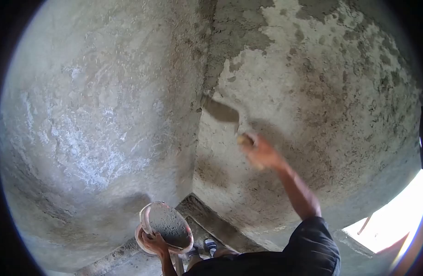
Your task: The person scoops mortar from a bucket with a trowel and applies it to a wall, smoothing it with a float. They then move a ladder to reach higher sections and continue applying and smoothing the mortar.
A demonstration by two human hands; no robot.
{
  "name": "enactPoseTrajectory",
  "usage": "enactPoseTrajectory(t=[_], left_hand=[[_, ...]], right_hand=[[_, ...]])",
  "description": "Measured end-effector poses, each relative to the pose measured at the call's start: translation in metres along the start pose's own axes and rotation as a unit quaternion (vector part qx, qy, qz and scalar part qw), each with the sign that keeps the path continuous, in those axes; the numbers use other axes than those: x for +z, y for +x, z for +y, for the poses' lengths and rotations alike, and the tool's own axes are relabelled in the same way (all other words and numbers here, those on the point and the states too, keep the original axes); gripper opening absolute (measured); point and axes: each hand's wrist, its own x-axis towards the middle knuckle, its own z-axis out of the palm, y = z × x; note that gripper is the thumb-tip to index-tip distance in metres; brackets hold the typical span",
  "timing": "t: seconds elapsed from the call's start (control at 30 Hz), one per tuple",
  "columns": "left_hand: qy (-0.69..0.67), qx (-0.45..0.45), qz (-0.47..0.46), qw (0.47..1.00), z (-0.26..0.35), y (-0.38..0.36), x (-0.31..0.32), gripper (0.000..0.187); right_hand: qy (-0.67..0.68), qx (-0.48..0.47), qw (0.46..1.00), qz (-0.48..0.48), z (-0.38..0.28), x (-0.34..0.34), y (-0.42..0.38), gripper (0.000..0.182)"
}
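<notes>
My right hand (262, 152) is closed round the handle of a trowel (220, 112), whose flat blade lies against the rough wall (271, 92) just right of the corner. The hand is slightly blurred. Low in the view, my left hand (154, 243) grips the rim of a bucket (144, 216). Grey wet mortar (168, 225) fills much of the bucket, which tilts toward me. Darker, damp-looking mortar (237, 34) covers the upper part of the wall near the corner.
Another plastered wall (105, 92) with whitish patches stands on the left. A ledge (220, 225) runs along the wall base below the corner. My feet in sandals (211, 245) show beside the bucket. A bright opening (395, 216) is at the lower right.
</notes>
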Motion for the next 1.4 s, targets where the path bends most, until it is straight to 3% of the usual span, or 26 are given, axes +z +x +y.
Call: enactPoseTrajectory(t=[0.07, 0.17, 0.27, 0.47, 0.53, 0.57, 0.6, 0.63, 0.67, 0.73, 0.83, 0.93, 1.03, 1.13, 1.27, 1.4], left_hand=[[-0.012, -0.008, 0.000, 1.000, 0.000, 0.001, 0.000, 0.043], [-0.021, -0.066, -0.043, 0.997, 0.025, 0.001, -0.014, 0.042], [-0.042, -0.054, -0.051, 0.996, 0.007, -0.001, -0.007, 0.042], [-0.022, -0.035, -0.045, 0.998, -0.001, -0.004, -0.002, 0.040], [-0.040, -0.046, -0.051, 0.997, 0.007, -0.003, -0.003, 0.040], [-0.053, -0.058, -0.060, 0.995, 0.009, -0.005, -0.005, 0.039], [-0.055, -0.058, -0.060, 0.995, 0.011, -0.005, -0.002, 0.039], [-0.068, -0.051, -0.067, 0.994, 0.010, -0.004, -0.001, 0.040], [-0.078, -0.046, -0.074, 0.993, 0.008, -0.004, -0.001, 0.040], [-0.076, -0.035, -0.079, 0.993, 0.006, -0.002, 0.006, 0.040], [-0.082, -0.034, -0.086, 0.992, 0.011, 0.002, 0.000, 0.036], [-0.047, 0.052, -0.057, 0.996, 0.007, 0.004, 0.000, 0.027], [-0.084, -0.015, -0.085, 0.993, 0.027, 0.004, -0.013, 0.024], [-0.048, 0.012, -0.096, 0.994, 0.010, 0.007, -0.006, 0.024], [-0.066, 0.060, -0.083, 0.992, -0.001, 0.008, -0.001, 0.025], [-0.089, 0.021, -0.070, 0.993, -0.018, 0.006, 0.005, 0.028]], right_hand=[[0.022, 0.043, 0.996, 0.073, -0.041, -0.022, -0.020, 0.045], [0.050, -0.013, 0.992, 0.116, -0.068, -0.058, -0.024, 0.053], [0.103, -0.046, 0.979, 0.168, -0.084, -0.093, -0.011, 0.056], [0.171, -0.155, 0.961, 0.155, -0.127, -0.146, -0.020, 0.054], [0.338, -0.203, 0.918, 0.040, -0.136, -0.167, -0.017, 0.040], [0.337, -0.203, 0.919, 0.041, -0.134, -0.181, -0.010, 0.040], [0.501, -0.184, 0.841, -0.086, -0.129, -0.198, 0.002, 0.037], [0.642, -0.155, 0.721, -0.209, -0.128, -0.202, 0.005, 0.034], [0.644, -0.151, 0.720, -0.209, -0.125, -0.203, 0.009, 0.034], [0.725, -0.179, 0.579, -0.329, -0.133, -0.195, 0.012, 0.026], [0.751, -0.226, 0.563, -0.262, -0.137, -0.185, 0.013, 0.021], [0.721, -0.255, 0.584, -0.273, -0.136, -0.183, 0.006, 0.019], [0.741, -0.251, 0.563, -0.267, -0.137, -0.181, 0.003, 0.019], [0.745, -0.283, 0.531, -0.288, -0.130, -0.179, -0.002, 0.018], [0.760, -0.265, 0.531, -0.263, -0.131, -0.174, -0.020, 0.018], [0.753, -0.290, 0.547, -0.222, -0.117, -0.150, -0.036, 0.025]])
